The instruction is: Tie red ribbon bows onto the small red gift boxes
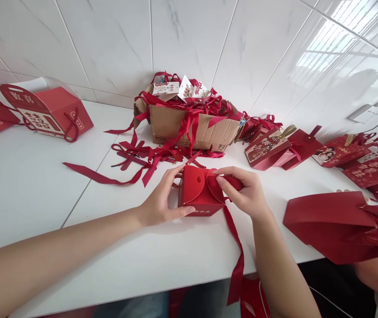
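Note:
A small red gift box stands on the white table in front of me, its rounded top flaps folded inward. My left hand grips its left side, thumb along the front and fingers at the back. At the top right of the box, my right hand pinches a flap between thumb and forefinger; a dark red piece shows in its palm, its kind unclear. A red ribbon trails from the right side of the box over the table's front edge.
Behind the box, a cardboard carton overflows with red ribbons and tags; loose ribbons lie before it. Finished-looking red boxes stand at left, several more at right. Another person's hand holds a larger red bag.

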Available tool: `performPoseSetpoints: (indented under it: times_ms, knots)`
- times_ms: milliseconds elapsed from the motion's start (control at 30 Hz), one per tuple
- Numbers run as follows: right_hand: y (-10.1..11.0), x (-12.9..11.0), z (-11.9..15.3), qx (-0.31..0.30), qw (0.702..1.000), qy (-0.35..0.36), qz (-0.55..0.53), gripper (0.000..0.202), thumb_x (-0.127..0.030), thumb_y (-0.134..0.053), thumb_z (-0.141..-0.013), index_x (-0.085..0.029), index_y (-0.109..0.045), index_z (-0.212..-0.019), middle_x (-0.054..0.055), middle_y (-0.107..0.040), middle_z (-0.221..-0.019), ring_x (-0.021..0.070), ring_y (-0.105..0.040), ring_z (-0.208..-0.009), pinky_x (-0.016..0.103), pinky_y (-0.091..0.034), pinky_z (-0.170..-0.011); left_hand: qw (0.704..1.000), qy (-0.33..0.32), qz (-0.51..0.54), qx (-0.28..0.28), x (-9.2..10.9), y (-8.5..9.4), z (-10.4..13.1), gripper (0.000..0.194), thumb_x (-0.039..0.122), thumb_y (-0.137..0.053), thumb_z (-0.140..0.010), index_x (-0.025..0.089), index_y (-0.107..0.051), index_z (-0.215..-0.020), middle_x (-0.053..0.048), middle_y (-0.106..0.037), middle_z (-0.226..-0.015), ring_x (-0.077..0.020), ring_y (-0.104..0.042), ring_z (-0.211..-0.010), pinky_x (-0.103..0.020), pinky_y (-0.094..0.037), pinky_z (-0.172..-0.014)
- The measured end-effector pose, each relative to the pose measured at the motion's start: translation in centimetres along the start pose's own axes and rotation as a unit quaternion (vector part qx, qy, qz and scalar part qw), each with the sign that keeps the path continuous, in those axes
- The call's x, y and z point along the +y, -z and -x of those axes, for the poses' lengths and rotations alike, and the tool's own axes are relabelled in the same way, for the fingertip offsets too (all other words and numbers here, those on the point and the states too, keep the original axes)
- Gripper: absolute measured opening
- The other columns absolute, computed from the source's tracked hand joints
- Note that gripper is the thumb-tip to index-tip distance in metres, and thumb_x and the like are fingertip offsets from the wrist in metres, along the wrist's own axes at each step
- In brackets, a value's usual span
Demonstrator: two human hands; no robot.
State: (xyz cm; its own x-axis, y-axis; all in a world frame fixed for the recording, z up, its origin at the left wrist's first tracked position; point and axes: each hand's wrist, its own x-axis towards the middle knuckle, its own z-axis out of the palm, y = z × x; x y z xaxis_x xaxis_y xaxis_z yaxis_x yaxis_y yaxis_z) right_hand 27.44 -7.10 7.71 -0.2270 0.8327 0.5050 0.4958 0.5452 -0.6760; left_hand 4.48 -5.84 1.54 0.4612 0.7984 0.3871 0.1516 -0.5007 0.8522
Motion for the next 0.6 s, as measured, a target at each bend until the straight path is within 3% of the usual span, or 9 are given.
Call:
performPoseSetpoints:
  times_ms: [133,233,367,500,600]
  knots:
    - [0.03,-0.17,-0.06,-0.002,1.0,0.024,0.014,0.011,-0.024,-0.061,-0.085,-0.024,-0.067,-0.094,0.002,-0.07,-0.082,0.0152,-0.061,-0.07,0.028,-0.049,-0.062,1.0,-0.005,0.0,-0.001,0.03,0.01,-0.02,0.087,0.039,-0.072,-0.075,0.029,-0.024,-0.146,-0.014,-0.038,-0.143,-0.033,-0.043,-0.128,-0.049,-0.048,-0.095]
    - [0.3,-0.04,-0.09,0.007,0.998,0.044,0.047,0.008,-0.018,-0.057,-0.084,-0.022,-0.064,-0.083,0.001,-0.063,-0.071,0.0133,-0.056,-0.063,0.027,-0.045,-0.057,1.0,-0.007,-0.006,0.0,-0.03,0.03,-0.02,0.087,0.04,-0.072,-0.074,0.029,-0.023,-0.146,-0.014,-0.037,-0.143,-0.0329,-0.043,-0.128,-0.048,-0.048,-0.095]
    - [0.62,0.2,0.02,0.014,0.999,-0.016,0.049,0.011,-0.013,-0.053,-0.08,-0.021,-0.06,-0.083,-0.005,-0.05,-0.056,0.0087,-0.041,-0.046,0.024,-0.037,-0.047,1.0,-0.01,-0.009,-0.001,-0.21,0.02,0.03,0.088,0.04,-0.073,-0.074,0.029,-0.023,-0.146,-0.014,-0.038,-0.142,-0.0329,-0.044,-0.128,-0.047,-0.048,-0.095]
    - [0.71,0.25,0.02,0.001,0.999,-0.003,0.049,0.026,-0.009,-0.049,-0.079,-0.022,-0.066,-0.092,-0.001,-0.064,-0.071,0.0126,-0.055,-0.06,0.026,-0.044,-0.054,1.0,-0.012,-0.013,0.0,-0.3,-0.02,0.07,0.089,0.04,-0.073,-0.074,0.028,-0.023,-0.147,-0.014,-0.038,-0.143,-0.0341,-0.042,-0.129,-0.047,-0.048,-0.094]
    - [0.64,0.26,-0.02,-0.004,0.998,0.029,0.06,0.032,-0.007,-0.047,-0.078,-0.024,-0.069,-0.095,-0.001,-0.064,-0.072,0.0125,-0.055,-0.06,0.027,-0.044,-0.055,1.0,-0.013,-0.013,0.0,-0.24,-0.02,0.05,0.088,0.04,-0.072,-0.074,0.028,-0.023,-0.147,-0.014,-0.038,-0.142,-0.034,-0.042,-0.128,-0.047,-0.048,-0.094]
